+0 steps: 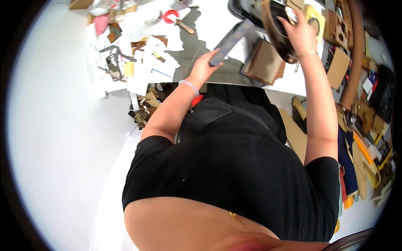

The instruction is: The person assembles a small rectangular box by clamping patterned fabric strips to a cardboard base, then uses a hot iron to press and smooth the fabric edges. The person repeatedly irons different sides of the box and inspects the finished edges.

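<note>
My left hand (207,62) grips the near end of a long dark grey strip (233,40) that slants up and to the right over the table. My right hand (300,31) is raised higher and holds the rim of a round dark brown leather piece (277,35). A brown flat sheet (264,62) lies on the table just below that piece. A pale bracelet sits on my left wrist and a thin one on my right wrist.
The white table (217,21) carries torn white paper scraps (142,67), a red tape roll (170,16) and small tools at the left. Cardboard and leather offcuts (356,121) pile at the right. More scraps (146,106) lie on the floor under the table edge.
</note>
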